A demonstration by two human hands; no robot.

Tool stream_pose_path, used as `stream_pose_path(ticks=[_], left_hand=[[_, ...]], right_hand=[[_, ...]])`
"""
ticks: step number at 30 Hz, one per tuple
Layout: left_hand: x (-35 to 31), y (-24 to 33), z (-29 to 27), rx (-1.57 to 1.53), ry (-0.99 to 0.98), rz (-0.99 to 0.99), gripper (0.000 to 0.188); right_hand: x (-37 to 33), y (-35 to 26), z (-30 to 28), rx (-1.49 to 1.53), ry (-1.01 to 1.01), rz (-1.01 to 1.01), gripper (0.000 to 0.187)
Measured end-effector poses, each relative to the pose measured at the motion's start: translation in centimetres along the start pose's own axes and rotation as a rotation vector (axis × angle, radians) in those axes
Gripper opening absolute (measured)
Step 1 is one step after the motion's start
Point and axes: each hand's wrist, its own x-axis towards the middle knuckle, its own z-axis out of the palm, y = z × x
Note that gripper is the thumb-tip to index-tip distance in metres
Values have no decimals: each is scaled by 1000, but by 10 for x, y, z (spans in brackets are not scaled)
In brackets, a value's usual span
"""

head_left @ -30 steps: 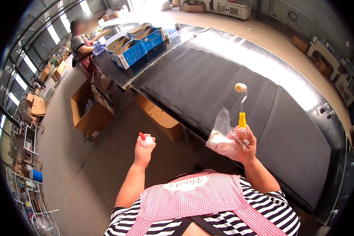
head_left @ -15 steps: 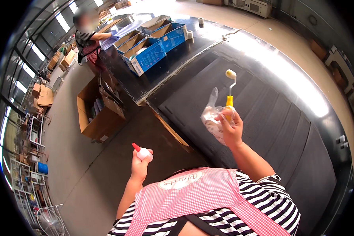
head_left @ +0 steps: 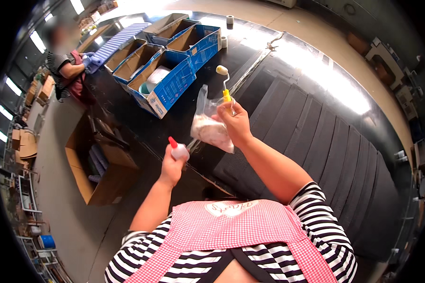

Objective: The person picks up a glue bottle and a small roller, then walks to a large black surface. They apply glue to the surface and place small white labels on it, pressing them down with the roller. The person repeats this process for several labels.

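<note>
Near a black tabletop (head_left: 182, 108), left fingers (head_left: 169, 161) encircle a bottle (head_left: 180, 151); right fingers (head_left: 227, 111) clasp roller (head_left: 227, 95) and bag (head_left: 210, 131).

Left hand (head_left: 173, 166) curled, right hand (head_left: 234, 123) higher, fingers (head_left: 223, 111) seemingly pinched, forearms (head_left: 275, 160) bare

Grey floor (head_left: 75, 231), bright window strips (head_left: 38, 42) leftward, dark wall (head_left: 375, 26) upper right.

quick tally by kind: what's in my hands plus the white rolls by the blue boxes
Red-tipped white bottle, left hand: 1
Small roller with yellow handle, right hand: 1
Clear plastic bag, right hand: 1
White rolls by the blue boxes: 2
Total: 5
</note>
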Motion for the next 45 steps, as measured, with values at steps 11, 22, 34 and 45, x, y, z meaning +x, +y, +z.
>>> stream_pose_path(ticks=[11, 22, 34, 45], left_hand=[[146, -10, -52, -17, -302, 52, 30], [186, -19, -43, 309, -427, 136, 31], [185, -29, -41, 446, -311, 246, 57], [135, 11, -36, 532, -177, 767, 32]], right_hand=[[58, 37, -68, -998, 224, -207, 43], [76, 32, -102, -771, 196, -26, 57], [82, 17, -114, -1088, 212, 67, 61], [105, -44, -35, -1199, 121, 319, 31]])
